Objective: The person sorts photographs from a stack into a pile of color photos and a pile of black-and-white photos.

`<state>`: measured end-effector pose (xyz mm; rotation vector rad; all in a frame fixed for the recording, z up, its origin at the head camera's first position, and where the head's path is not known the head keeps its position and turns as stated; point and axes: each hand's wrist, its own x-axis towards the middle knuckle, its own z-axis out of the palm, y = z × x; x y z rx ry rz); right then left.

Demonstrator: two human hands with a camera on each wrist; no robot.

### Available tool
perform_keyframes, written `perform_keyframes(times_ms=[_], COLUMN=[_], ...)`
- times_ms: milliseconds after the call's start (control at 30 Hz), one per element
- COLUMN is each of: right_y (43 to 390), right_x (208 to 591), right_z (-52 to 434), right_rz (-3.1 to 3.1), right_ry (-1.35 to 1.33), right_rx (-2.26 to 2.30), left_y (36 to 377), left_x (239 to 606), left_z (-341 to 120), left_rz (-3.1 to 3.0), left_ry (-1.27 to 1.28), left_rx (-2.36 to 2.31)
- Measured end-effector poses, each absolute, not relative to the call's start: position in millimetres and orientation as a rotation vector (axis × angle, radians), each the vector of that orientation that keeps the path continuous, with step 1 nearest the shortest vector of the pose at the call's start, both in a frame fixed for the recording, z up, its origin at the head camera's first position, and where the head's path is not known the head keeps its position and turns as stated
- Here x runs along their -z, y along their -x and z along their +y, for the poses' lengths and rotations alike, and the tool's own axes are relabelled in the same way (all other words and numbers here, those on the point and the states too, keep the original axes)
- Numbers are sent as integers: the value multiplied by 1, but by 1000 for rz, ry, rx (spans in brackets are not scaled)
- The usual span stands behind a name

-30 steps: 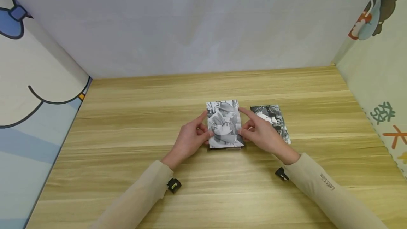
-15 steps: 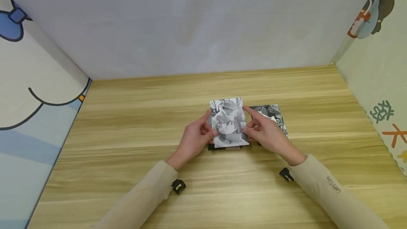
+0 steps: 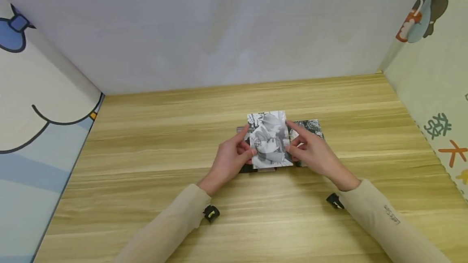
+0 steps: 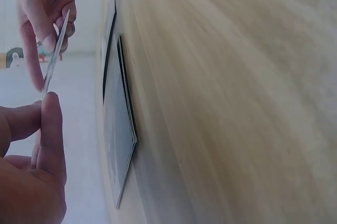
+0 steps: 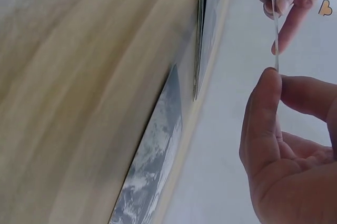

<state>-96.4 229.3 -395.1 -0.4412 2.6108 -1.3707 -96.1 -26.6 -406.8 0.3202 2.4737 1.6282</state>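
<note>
Both hands hold a black-and-white photo card (image 3: 269, 141) above the table, one at each side edge. My left hand (image 3: 229, 156) pinches its left edge between thumb and fingers, and my right hand (image 3: 315, 153) pinches the right edge. In the left wrist view the card (image 4: 55, 55) appears edge-on, raised off the wood. Beneath it lies a small stack of cards (image 4: 121, 124), mostly covered in the head view, with its dark lower left corner (image 3: 247, 169) peeking out. A second black-and-white photo card (image 5: 152, 161) lies flat to the right, partly behind my right hand.
The wooden table (image 3: 164, 133) runs back to a pale fabric wall (image 3: 204, 31). Printed side panels stand at the left (image 3: 47, 84) and right (image 3: 431, 92). Each wrist wears a small black device, the left one (image 3: 211, 213) and the right one (image 3: 334, 201).
Both hands have carried the held photo card to the right. More of the stack's left side now shows, and the held card has come closer to the card lying at the right.
</note>
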Motion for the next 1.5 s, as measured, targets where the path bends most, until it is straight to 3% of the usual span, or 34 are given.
perform_keyframes(times_ms=[1500], right_y=[96], right_x=[381], right_z=[258], right_rz=[2694], right_ry=[265], right_rx=[1413], left_y=[126], left_x=[406], left_z=[11], left_rz=[2366], left_ry=[-396], left_rx=[-1673])
